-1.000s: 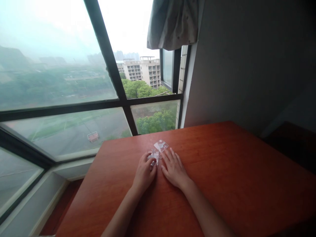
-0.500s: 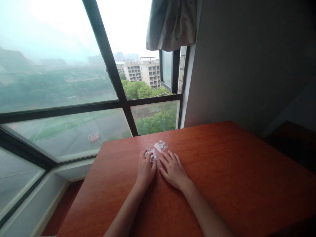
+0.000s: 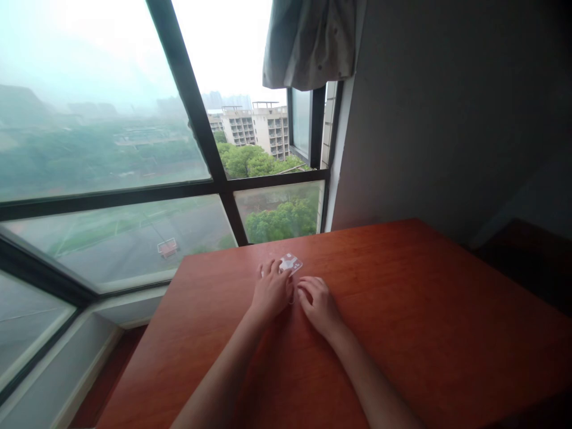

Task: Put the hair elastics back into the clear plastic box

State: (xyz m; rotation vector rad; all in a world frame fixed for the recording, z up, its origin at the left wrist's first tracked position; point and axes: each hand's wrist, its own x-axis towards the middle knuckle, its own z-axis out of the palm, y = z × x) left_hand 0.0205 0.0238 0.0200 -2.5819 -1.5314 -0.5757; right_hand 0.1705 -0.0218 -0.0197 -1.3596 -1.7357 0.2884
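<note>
On the tabletop [image 3: 393, 298], a flat clear piece with white and dark print [image 3: 291, 262] lies just beyond my hands; its exact kind is hard to make out. My left hand [image 3: 272, 289] is palm down with its fingers spread, reaching to the near edge of that piece. It covers most of a second clear printed piece, and I cannot tell whether it grips it. By its thumb shows a small pale loop [image 3: 292, 301]. Right of this, my right hand [image 3: 318, 301] rests on the wood, fingers drawn together and curled, with nothing visible in them.
A dark-framed window [image 3: 227, 183] runs along the table's far and left sides, with one pane open. A patterned curtain [image 3: 308, 44] hangs at its top right. The grey wall [image 3: 424, 119] rises behind the table on the right.
My left hand has shifted right and forward, now over more of the clear pieces. My right hand's spread fingers have curled together, and it has drawn slightly right.
</note>
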